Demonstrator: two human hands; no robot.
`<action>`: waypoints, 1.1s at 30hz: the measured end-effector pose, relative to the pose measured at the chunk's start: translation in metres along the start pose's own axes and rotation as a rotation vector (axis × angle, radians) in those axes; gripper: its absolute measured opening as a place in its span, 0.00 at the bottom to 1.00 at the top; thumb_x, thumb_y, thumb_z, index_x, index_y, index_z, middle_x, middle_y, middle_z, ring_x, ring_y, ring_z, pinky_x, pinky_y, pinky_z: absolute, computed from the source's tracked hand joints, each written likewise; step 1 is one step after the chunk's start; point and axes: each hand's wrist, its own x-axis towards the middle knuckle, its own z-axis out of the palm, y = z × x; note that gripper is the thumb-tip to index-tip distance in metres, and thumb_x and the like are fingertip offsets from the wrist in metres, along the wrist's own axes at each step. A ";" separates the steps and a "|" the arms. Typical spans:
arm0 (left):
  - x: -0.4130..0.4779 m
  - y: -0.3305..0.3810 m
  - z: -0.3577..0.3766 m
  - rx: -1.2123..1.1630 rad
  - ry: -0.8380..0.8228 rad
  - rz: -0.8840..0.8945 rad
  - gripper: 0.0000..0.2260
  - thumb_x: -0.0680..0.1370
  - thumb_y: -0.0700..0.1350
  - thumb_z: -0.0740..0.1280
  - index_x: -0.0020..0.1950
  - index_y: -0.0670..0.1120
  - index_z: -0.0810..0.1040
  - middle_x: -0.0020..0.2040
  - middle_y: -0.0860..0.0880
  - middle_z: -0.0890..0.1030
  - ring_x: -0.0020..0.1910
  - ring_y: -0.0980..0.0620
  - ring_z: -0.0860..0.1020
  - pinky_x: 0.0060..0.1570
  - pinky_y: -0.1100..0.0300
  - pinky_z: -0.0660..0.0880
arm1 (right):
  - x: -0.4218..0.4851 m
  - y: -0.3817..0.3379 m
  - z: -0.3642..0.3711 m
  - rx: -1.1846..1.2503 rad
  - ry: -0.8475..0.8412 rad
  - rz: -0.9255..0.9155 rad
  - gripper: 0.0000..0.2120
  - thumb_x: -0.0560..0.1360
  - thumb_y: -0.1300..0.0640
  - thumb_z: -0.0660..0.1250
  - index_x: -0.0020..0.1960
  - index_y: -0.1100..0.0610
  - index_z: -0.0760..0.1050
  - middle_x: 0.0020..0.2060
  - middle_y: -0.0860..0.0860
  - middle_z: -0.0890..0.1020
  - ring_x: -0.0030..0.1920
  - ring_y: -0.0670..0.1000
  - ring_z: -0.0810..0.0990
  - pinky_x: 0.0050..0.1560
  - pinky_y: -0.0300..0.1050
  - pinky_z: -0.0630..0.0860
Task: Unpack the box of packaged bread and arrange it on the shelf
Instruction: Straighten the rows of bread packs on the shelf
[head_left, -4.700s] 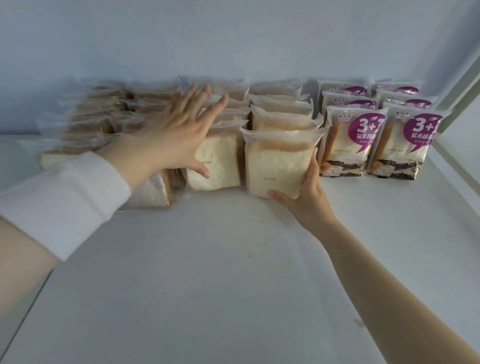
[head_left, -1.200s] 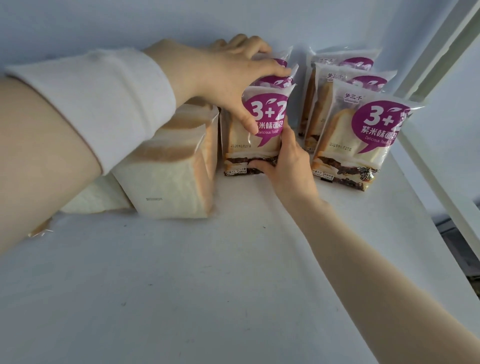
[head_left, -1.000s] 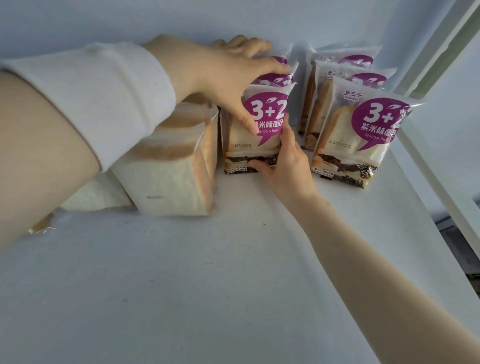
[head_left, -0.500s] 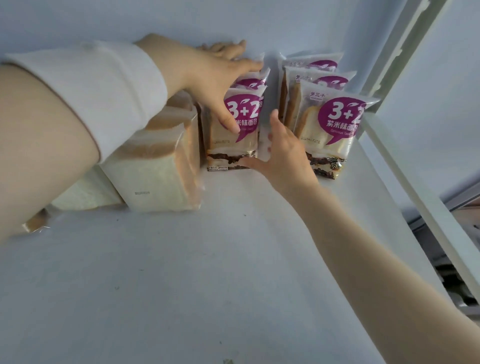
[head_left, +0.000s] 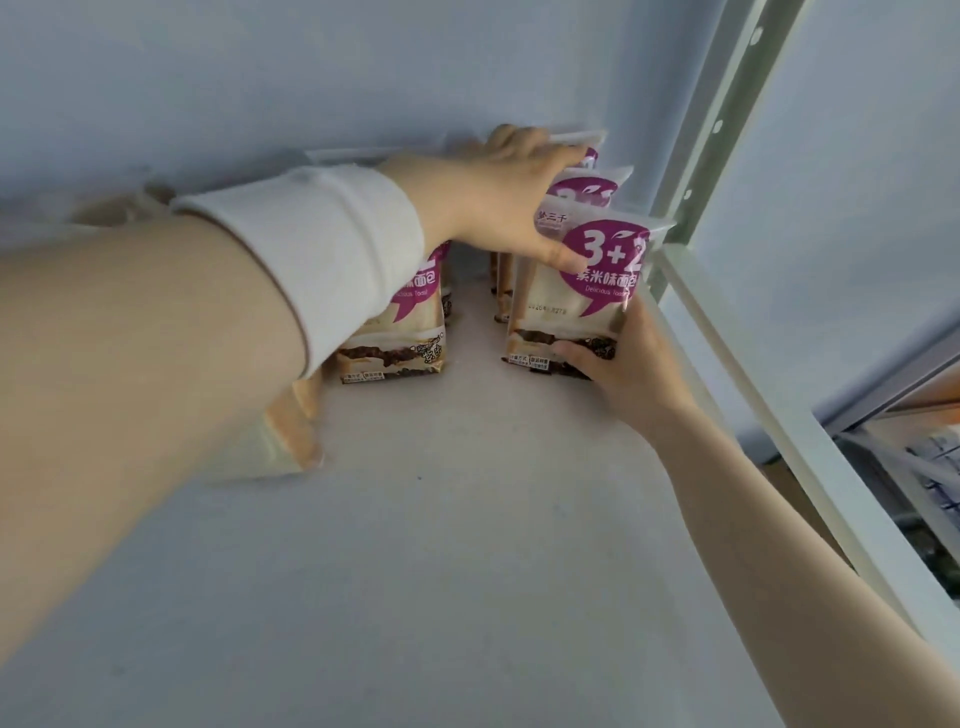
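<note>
While the right hand (head_left: 626, 371) pinches the front packet (head_left: 566, 306) at its lower right corner, the left hand (head_left: 498, 195) lies straight-fingered across its top and the packets behind (head_left: 589, 189), thumb on its face. Left of it on the shelf (head_left: 467, 519), the sleeve (head_left: 322, 249) hides most of another packet (head_left: 410, 338).

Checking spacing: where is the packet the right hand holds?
Head view: the front purple packet stands far right on the shelf beside the rail, left hand at its top, right hand gripping its lower corner.
</note>
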 end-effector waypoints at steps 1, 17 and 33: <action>0.000 -0.002 0.002 -0.009 0.004 0.006 0.47 0.67 0.68 0.64 0.77 0.51 0.45 0.77 0.45 0.49 0.76 0.44 0.46 0.72 0.42 0.51 | 0.006 0.003 0.001 0.000 -0.021 -0.028 0.39 0.68 0.56 0.74 0.72 0.58 0.57 0.63 0.52 0.74 0.64 0.52 0.72 0.64 0.47 0.70; -0.016 -0.016 -0.011 0.102 0.004 0.023 0.47 0.64 0.66 0.68 0.76 0.53 0.51 0.74 0.48 0.56 0.74 0.47 0.54 0.70 0.48 0.58 | 0.039 -0.007 0.013 -0.069 -0.200 -0.179 0.40 0.67 0.55 0.74 0.72 0.57 0.57 0.65 0.51 0.73 0.64 0.51 0.72 0.55 0.31 0.65; -0.019 -0.022 -0.011 0.110 -0.010 -0.019 0.51 0.58 0.70 0.62 0.76 0.53 0.49 0.78 0.48 0.48 0.76 0.44 0.49 0.72 0.45 0.51 | 0.052 -0.009 0.017 0.036 -0.333 -0.142 0.39 0.63 0.49 0.76 0.69 0.53 0.64 0.55 0.42 0.75 0.57 0.43 0.75 0.59 0.38 0.73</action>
